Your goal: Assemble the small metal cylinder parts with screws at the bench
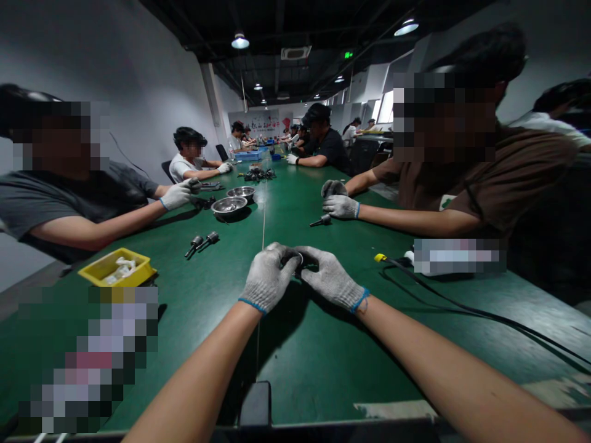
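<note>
Both my hands wear light grey knitted gloves with blue cuffs and meet above the green table [295, 375]. My left hand [270, 277] is closed, fingertips curled against a small dark part with a shiny curved rim [300, 261]. From the other side, the fingers of my right hand [331, 278] close on the same part. Most of it is hidden by the gloves, so its kind cannot be made out. Beyond my left hand, two dark cylindrical metal tools with thin shafts [203, 242] lie on the table.
At left stands a yellow bin [117, 268] with white pieces inside. Two metal bowls [229, 207] and a heap of dark parts [259, 175] lie farther back. A black cable [443, 289] crosses the right side. Gloved co-workers sit along both sides; one has a similar tool [320, 220] nearby.
</note>
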Demonstrator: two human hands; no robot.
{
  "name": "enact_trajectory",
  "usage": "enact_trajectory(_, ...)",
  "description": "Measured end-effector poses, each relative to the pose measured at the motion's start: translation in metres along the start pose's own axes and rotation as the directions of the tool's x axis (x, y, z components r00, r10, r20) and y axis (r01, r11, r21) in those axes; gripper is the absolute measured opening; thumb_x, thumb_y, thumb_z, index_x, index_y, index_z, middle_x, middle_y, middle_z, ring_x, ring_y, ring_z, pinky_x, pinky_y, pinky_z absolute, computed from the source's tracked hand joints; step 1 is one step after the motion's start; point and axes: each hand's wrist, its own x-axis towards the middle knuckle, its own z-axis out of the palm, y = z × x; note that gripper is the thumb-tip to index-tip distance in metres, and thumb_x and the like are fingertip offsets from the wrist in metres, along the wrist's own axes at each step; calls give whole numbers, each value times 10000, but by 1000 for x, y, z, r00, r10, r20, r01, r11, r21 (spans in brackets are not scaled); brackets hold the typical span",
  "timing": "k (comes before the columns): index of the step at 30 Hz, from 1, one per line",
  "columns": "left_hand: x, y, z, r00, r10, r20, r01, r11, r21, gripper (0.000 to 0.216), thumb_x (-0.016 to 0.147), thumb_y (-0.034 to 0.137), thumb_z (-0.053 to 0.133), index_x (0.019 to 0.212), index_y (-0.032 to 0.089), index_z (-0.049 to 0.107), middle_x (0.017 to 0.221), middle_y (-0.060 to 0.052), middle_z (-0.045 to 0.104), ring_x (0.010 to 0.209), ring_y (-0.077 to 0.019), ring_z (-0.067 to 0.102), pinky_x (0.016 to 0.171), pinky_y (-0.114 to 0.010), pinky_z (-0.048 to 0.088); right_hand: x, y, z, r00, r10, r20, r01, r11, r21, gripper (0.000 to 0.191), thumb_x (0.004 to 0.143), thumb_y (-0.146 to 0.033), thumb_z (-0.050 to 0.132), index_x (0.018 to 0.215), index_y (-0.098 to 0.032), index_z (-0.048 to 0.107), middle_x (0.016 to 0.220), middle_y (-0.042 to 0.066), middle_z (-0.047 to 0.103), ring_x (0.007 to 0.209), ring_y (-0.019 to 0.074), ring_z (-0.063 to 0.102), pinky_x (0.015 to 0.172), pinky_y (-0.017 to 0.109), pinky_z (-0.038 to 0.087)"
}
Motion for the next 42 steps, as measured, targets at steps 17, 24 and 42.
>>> enact_trajectory(17,4,0,1,934,-357,34,347,877,-333,137,731,269,776,801,178,702,707,1,677,678,-157,612,635,-259,450,-1,-5,-1,1000,0,24,0,1000,-3,447,779,-109,640,1209,-180,741,1140,76,802,1002,228,758,926,371,606)
enact_trajectory(24,1,-1,3,816,-521,248,564,629,-535,244,688,327,804,771,168,640,661,0,647,579,-119,549,561,-237,401,-3,-6,-1,999,-26,39,29,998,-62,448,765,-88,639,1182,-206,753,1128,60,809,1011,232,764,948,379,607)
enact_trajectory(42,-1,15,10,715,-613,337,674,475,-566,241,753,323,759,776,191,559,534,72,485,434,-69,420,433,-186,239,-3,-5,-1,999,-35,14,36,996,-85,499,733,-67,628,1195,-203,756,1139,69,808,1005,241,764,953,402,616)
